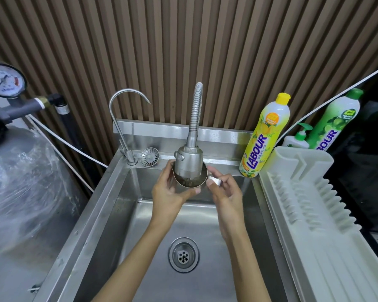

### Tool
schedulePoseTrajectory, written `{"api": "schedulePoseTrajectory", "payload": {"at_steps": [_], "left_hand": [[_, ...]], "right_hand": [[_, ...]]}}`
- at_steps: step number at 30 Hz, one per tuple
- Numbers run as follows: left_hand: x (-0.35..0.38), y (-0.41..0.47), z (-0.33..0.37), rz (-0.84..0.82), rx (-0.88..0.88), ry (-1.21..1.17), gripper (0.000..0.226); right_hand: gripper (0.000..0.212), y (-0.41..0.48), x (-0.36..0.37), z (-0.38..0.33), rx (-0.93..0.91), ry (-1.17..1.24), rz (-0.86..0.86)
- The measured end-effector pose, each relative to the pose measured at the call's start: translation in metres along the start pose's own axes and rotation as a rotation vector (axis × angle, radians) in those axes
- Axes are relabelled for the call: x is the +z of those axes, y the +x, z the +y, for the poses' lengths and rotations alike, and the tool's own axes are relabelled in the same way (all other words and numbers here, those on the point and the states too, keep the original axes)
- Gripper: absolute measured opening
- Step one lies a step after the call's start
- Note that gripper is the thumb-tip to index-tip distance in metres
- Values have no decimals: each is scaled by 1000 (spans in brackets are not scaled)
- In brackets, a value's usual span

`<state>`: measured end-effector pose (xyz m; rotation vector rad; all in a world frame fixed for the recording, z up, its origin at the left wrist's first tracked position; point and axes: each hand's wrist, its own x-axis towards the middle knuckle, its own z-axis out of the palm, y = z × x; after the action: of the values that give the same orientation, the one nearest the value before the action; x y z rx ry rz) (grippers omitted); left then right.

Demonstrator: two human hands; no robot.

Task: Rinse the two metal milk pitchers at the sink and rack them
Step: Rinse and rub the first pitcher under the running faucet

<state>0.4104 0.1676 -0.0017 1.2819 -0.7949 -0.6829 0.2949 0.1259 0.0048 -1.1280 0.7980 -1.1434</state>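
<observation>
One metal milk pitcher (190, 182) is held over the steel sink (127, 214), directly under the flexible faucet's spray head (188, 162), which reaches into its mouth. My left hand (169, 192) wraps around the pitcher's body from the left and below. My right hand (224, 189) pinches its handle (215, 181) on the right. Dark liquid shows inside the pitcher. I see no second pitcher.
A white plastic dish rack (314, 203) sits to the right of the sink. Yellow (265, 136) and green (334, 120) dish soap bottles and a pump bottle (298, 139) stand behind it. A thin gooseneck tap (123, 127), a loose strainer (149, 156), the drain (183, 255) and a wrapped tank (20, 182) lie left.
</observation>
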Motion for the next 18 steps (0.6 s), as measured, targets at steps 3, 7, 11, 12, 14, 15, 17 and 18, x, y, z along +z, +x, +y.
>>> {"api": "schedulePoseTrajectory", "payload": {"at_steps": [3,7,11,12,14,15,17,18], "left_hand": [[-5,0,10,55,124,224,86],[-14,-6,19,93,199,457,82],[-22,-11,16,152,112,569,89],[-23,-14,17,161,84,559,84],[-24,-17,15,135,21,516,70],[-24,-18,14,97,-13,466,65],[-25,-14,9,-2,-118,306,53],[-25,-12,6,-59,-179,223,47]], "right_hand": [[24,5,6,18,153,383,-80],[20,-1,9,31,282,368,-120],[18,-7,7,15,307,105,-103],[19,-8,6,8,303,41,-94],[23,-8,4,-6,286,-101,-55],[25,-8,2,-11,270,-183,-26],[26,-6,0,-18,187,-407,43],[27,-5,0,-20,125,-526,71]]}}
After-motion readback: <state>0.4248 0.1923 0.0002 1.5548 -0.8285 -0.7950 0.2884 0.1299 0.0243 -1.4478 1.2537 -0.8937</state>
